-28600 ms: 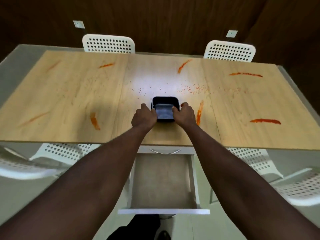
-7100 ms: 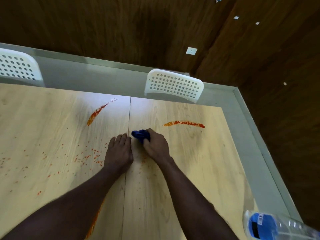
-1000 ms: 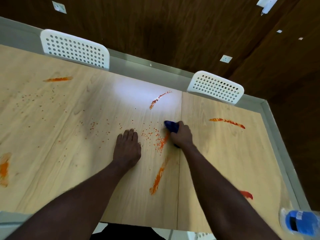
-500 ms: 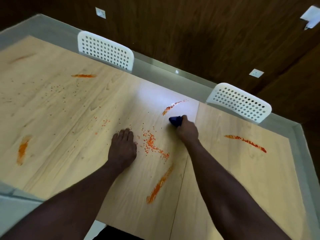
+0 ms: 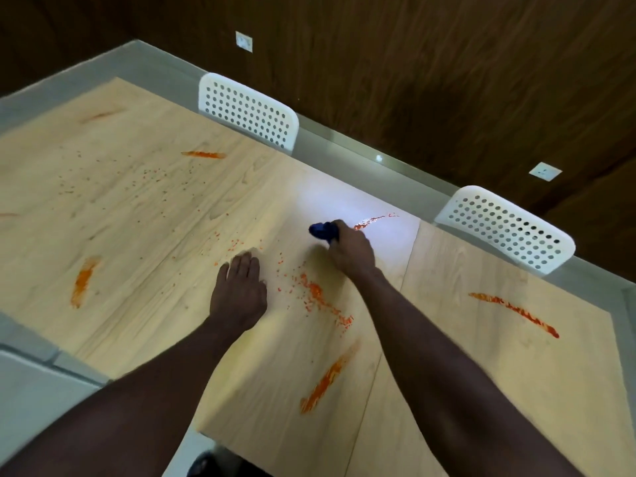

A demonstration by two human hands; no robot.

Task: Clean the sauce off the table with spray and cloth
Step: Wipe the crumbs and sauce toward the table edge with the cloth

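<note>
My right hand grips a bunched blue cloth and presses it on the light wooden table, just left of a short sauce streak in the bright patch. My left hand rests flat on the table, fingers straight. Between my hands lies a band of orange sauce crumbs. Further streaks lie in front of me, at the right, at the left and farther back. The spray bottle is out of view.
Two white perforated chairs stand at the far side, one at the back and one at the right. A dark wood wall rises behind a grey floor strip. The table's near edge runs diagonally at the lower left.
My right hand has slid the cloth to the left, away from the table seam. The view has swung left, so the spray bottle has left the frame. My left hand stays flat.
</note>
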